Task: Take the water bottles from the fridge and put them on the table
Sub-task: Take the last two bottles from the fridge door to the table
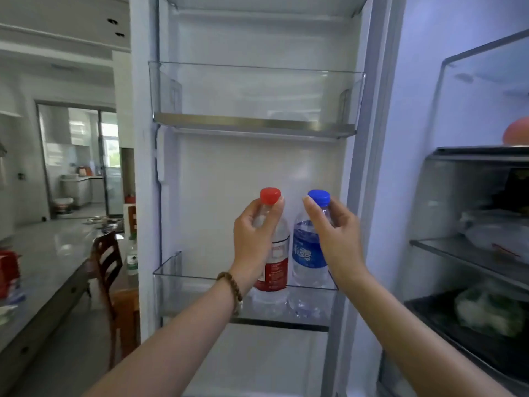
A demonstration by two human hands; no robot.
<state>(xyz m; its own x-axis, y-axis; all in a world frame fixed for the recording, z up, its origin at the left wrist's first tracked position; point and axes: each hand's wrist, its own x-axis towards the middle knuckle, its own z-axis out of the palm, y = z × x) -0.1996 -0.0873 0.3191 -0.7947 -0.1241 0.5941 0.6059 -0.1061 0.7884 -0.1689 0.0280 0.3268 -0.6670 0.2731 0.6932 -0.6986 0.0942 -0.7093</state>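
Two clear plastic water bottles stand upright, side by side and just about touching, in the lower door bin (183, 293) of the open fridge, toward the bin's right end. The red-capped bottle (276, 262) has a smooth red cap, a transparent neck and shoulder, and a label that is white above and red below with small print too fine to read. The blue-capped bottle (307, 253) to its right has a ribbed blue cap and a blue label with white characters; its lower body is clear and ridged. Both bases sit behind the bin's transparent front wall.

The left hand (254, 239), with a beaded bracelet (230, 285) at the wrist, is wrapped around the neck and shoulder of the red-capped bottle, thumb on the right side just under the cap. The right hand (336, 236) grasps the neck of the blue-capped bottle, fingertips touching just below its cap.

The upper door bin (254, 93) is see-through with a metallic strip along its bottom. At the far left, a wooden chair (104, 262) stands beside a grey countertop (48, 253), with another green-labelled bottle (132, 260) near the door's edge.
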